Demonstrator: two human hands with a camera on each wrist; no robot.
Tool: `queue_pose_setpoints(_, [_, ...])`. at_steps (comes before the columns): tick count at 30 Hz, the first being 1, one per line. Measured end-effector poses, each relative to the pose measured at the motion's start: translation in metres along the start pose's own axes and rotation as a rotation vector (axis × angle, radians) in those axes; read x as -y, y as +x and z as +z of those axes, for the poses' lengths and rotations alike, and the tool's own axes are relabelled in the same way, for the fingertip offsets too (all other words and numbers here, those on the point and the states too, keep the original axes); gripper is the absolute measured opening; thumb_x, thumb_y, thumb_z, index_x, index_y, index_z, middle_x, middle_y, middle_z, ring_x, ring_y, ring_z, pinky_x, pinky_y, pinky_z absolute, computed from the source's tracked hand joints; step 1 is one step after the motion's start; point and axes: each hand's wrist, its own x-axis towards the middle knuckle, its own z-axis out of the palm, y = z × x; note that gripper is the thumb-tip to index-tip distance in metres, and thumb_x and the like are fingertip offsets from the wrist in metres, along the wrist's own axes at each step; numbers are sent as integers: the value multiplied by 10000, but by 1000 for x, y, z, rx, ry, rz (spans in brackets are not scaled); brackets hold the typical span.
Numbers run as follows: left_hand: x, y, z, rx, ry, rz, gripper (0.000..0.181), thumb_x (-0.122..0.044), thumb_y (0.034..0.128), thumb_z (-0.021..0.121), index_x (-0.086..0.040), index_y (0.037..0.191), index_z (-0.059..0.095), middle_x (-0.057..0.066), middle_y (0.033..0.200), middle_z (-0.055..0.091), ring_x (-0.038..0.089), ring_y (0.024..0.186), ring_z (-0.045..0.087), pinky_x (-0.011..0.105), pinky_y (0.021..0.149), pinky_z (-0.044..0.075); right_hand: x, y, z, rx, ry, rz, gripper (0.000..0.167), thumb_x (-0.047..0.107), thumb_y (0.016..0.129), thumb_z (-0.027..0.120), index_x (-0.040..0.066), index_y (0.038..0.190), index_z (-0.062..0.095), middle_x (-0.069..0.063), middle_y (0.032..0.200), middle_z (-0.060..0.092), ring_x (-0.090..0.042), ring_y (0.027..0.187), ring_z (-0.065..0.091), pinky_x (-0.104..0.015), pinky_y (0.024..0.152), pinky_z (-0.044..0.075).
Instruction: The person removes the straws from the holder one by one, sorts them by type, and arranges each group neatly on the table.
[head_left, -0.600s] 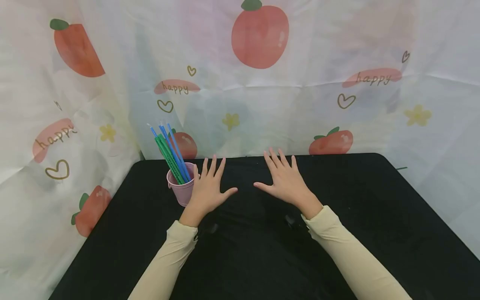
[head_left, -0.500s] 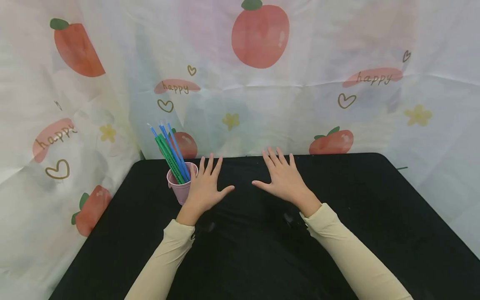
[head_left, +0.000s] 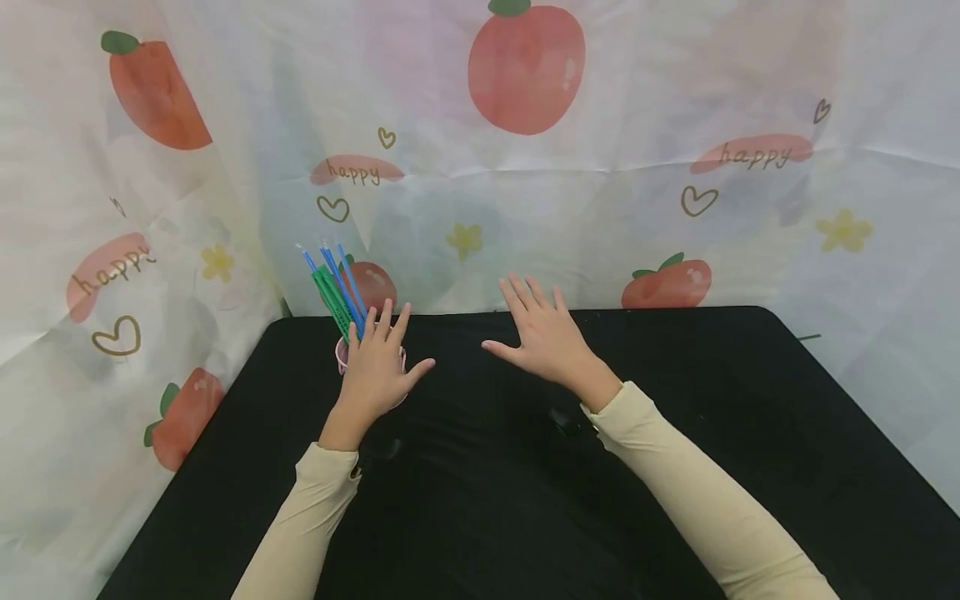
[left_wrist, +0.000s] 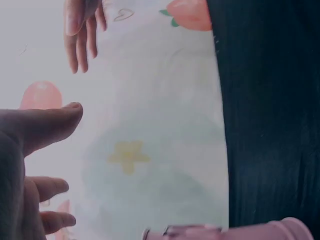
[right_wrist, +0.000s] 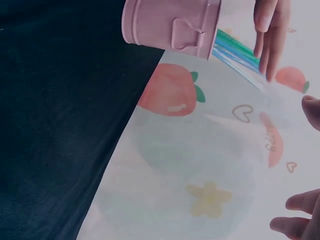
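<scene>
A small pink bucket [right_wrist: 165,22] stands at the left of the table's far part. Slim green sticks [head_left: 332,300] and blue sticks with clear tips [head_left: 351,282] lean out of it. In the head view my left hand [head_left: 372,367] hides most of the bucket; its fingers are spread and straight, with nothing held. Whether it touches the bucket I cannot tell from there, but in the right wrist view the hand hangs apart from the bucket wall. My right hand [head_left: 546,340] hovers over the table's middle, fingers extended and thumb out, holding nothing.
A black cloth covers the table [head_left: 480,500]. Behind it and along the left side hangs a pale curtain [head_left: 592,225] printed with fruit, hearts and flowers. Small dark objects [head_left: 562,422] show below the wrists.
Both hands have moved left and slightly forward, the left one now in front of the bucket. The bucket and sticks have stayed put; the head view has shifted a little.
</scene>
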Motion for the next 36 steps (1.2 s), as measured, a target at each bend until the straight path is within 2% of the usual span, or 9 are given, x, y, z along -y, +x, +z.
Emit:
queue_pose_setpoints(3, [8, -1, -5, -55, -43, 6, 831, -479, 852, 629, -114, 1494, 248, 189, 1543, 235, 412, 1427, 180, 657, 1125, 128, 3, 6, -2, -21, 21, -11, 910, 620, 869, 501, 98, 1516, 129, -116, 1577, 170, -311, 1458, 153, -623, 1134, 176])
queue_pose_setpoints(7, [20, -3, -10, -162, -155, 2, 775, -404, 842, 673, -89, 1461, 331, 171, 1507, 327, 363, 1401, 285, 621, 1134, 181, 7, 12, -4, -68, 51, -32, 885, 585, 869, 533, 91, 1508, 173, -112, 1561, 230, -312, 1438, 221, -605, 1131, 212])
queue_pose_setpoints(14, [42, -7, -11, -368, -435, 16, 667, -173, 824, 721, -71, 1410, 419, 165, 1429, 438, 341, 1313, 422, 543, 1060, 376, 11, 21, -1, -169, 158, -91, 838, 513, 851, 608, 68, 1476, 270, -119, 1511, 339, -288, 1390, 328, -556, 1117, 282])
queue_pose_setpoints(19, [60, -13, -13, -475, -531, 20, 667, -70, 793, 736, -51, 1392, 442, 201, 1361, 499, 327, 1284, 455, 516, 1080, 356, 14, 27, 3, -226, 255, -108, 794, 461, 838, 650, 81, 1456, 327, -116, 1471, 406, -287, 1350, 396, -510, 1109, 323])
queue_pose_setpoints(21, [66, -15, -14, -494, -559, 7, 682, -49, 781, 741, -56, 1394, 441, 210, 1340, 514, 319, 1270, 472, 463, 1086, 370, 15, 29, 4, -239, 301, -105, 781, 441, 835, 663, 87, 1451, 340, -116, 1462, 421, -291, 1339, 414, -496, 1107, 336])
queue_pose_setpoints(24, [74, -19, -16, -503, -584, -28, 698, -43, 782, 740, -69, 1406, 428, 183, 1352, 516, 286, 1267, 485, 317, 1092, 385, 16, 32, 6, -249, 378, -95, 760, 413, 829, 681, 101, 1443, 360, -110, 1444, 447, -282, 1319, 443, -468, 1089, 374])
queue_pose_setpoints(26, [78, -22, -16, -503, -593, -56, 710, -53, 787, 739, -83, 1417, 414, 153, 1375, 506, 267, 1279, 480, 285, 1094, 377, 18, 35, 8, -247, 434, -88, 746, 396, 828, 690, 110, 1439, 370, -101, 1435, 461, -264, 1313, 453, -449, 1079, 392])
queue_pose_setpoints(32, [89, -28, -13, -484, -623, -131, 734, -62, 801, 728, -118, 1443, 376, 143, 1397, 488, 286, 1290, 471, 482, 1083, 364, 23, 47, 16, -228, 627, -70, 681, 329, 821, 716, 108, 1398, 429, -98, 1383, 516, -239, 1276, 488, -450, 1063, 404])
queue_pose_setpoints(36, [94, -30, -8, -452, -647, -178, 736, -54, 812, 714, -95, 1451, 352, 154, 1412, 468, 300, 1302, 457, 502, 1085, 358, 28, 58, 24, -213, 732, -66, 621, 286, 823, 722, 107, 1360, 467, -100, 1350, 546, -232, 1238, 522, -453, 1067, 399])
